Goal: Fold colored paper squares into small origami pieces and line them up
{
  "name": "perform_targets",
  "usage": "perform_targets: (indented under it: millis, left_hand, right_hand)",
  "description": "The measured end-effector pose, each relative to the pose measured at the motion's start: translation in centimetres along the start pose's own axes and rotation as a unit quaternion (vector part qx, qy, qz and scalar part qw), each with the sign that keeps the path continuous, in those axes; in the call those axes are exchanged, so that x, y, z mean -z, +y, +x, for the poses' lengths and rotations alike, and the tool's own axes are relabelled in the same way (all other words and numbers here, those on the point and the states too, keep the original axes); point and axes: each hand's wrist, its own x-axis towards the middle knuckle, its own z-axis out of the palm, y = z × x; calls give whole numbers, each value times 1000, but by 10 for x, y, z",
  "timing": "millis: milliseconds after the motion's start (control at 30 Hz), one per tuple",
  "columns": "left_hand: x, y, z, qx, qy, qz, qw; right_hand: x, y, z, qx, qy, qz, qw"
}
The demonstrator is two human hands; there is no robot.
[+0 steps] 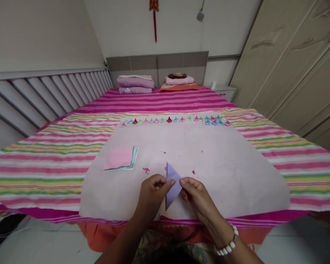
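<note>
My left hand (152,192) and my right hand (196,194) both pinch a folded purple paper (172,185), shaped like a pointed diamond, just above a pale pink sheet (222,172) spread on the bed. The left fingers grip its left edge, the right fingers its right edge. A white bead bracelet circles my right wrist. To the left lies a small stack of square papers (121,158), pink on top with blue beneath.
A row of several small folded paper shapes (176,120) in many colours lines the far edge of the sheet. Tiny paper scraps (146,170) lie near my hands. The striped bedspread (44,161) has folded bedding (135,84) at the headboard; a wardrobe (297,66) stands right.
</note>
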Motion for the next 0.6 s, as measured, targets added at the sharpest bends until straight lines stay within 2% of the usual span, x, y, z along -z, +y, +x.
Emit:
perform_targets:
  millis: [100, 200, 433, 600]
  left_hand:
    - [2, 9, -2, -6, -55, -46, 997]
    - [4, 15, -4, 32, -97, -120, 988]
    - [2, 14, -5, 45, -129, -133, 982]
    - [-1, 10, -5, 47, -129, -133, 982]
  right_hand:
    - [2, 1, 1, -34, -24, 70, 997]
    - [3, 3, 2, -57, -48, 125, 989]
    - [3, 5, 3, -75, -45, 156, 984]
    - [2, 4, 3, -79, -37, 173, 981]
